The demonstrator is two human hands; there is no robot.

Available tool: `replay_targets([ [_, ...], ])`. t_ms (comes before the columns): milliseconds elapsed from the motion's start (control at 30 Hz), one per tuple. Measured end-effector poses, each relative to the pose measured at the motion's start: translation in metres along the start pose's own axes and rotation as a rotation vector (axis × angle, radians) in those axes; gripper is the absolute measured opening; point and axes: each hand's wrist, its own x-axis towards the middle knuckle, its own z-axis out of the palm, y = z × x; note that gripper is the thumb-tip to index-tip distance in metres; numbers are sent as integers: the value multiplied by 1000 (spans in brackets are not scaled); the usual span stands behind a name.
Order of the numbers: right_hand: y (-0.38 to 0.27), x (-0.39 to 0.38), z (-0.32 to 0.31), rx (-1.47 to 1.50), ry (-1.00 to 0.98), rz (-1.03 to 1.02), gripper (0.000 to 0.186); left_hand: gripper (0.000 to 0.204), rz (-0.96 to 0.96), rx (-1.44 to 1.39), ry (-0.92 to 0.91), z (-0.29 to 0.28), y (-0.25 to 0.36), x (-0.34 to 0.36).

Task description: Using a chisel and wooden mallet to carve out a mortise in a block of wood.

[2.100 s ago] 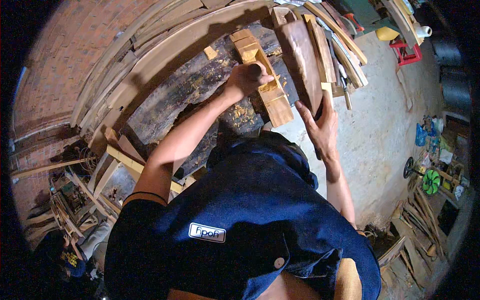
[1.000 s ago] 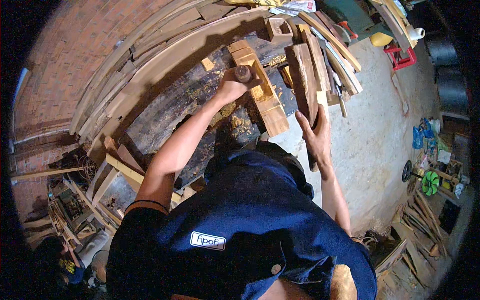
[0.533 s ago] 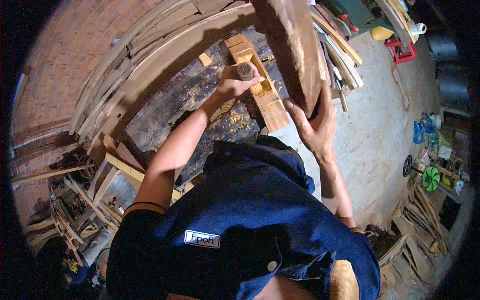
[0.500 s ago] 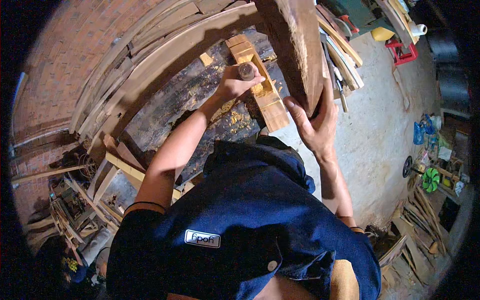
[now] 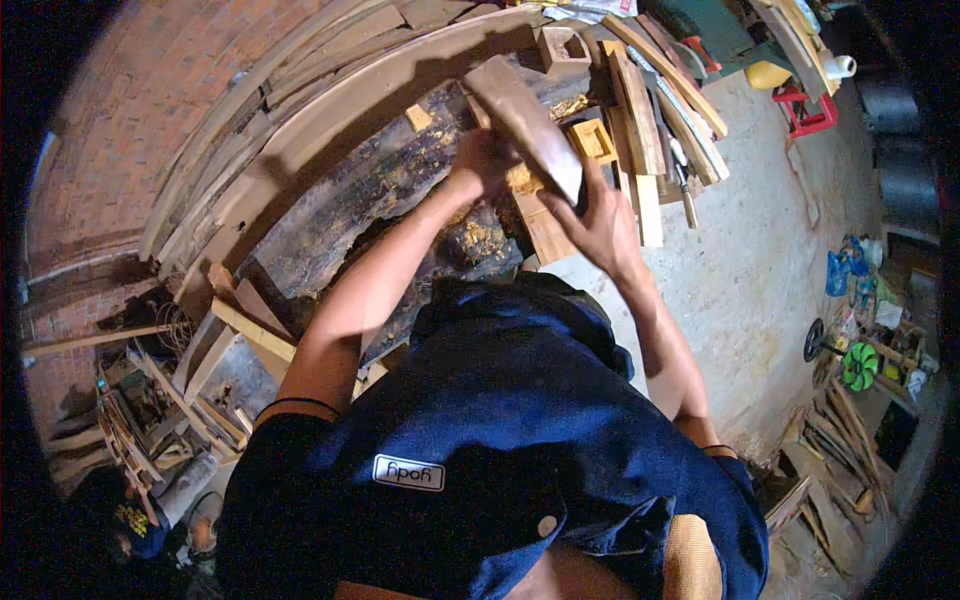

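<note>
My right hand (image 5: 605, 225) is closed around one end of a thick wooden block (image 5: 525, 115). The block lies low across my left hand and the workpiece beneath. My left hand (image 5: 478, 165), partly blurred and shaded, is closed on a chisel, whose round wooden handle is now hidden by the block. Under both hands is a pale timber piece (image 5: 548, 232) with a recess cut in it and yellow shavings in the hollow. It rests on a dark, worn bench slab (image 5: 330, 225) strewn with wood chips.
A small hollowed wooden block (image 5: 594, 140) and several wood strips (image 5: 640, 110) lie right of the workpiece. An open wooden box (image 5: 564, 50) stands behind. Long boards (image 5: 300, 100) lean along the brick wall at left. A red stool (image 5: 805, 112) stands on the concrete floor.
My right hand has swung the wooden block down and left, from raised high to over the chisel. My left hand stays near the recess, its chisel handle now covered.
</note>
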Motion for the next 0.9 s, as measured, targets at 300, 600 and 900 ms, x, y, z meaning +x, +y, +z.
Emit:
replay_targets([
  [300,36,-15,4,262,208,183,56,14,-502,-695,153,-32,-8,21],
  [600,40,-28,7,248,140,228,56,21,-266,-428,-7,-11,4,6],
  [900,-13,-20,-24,299,195,18,53,19,-111,-374,1,-10,19,-2],
])
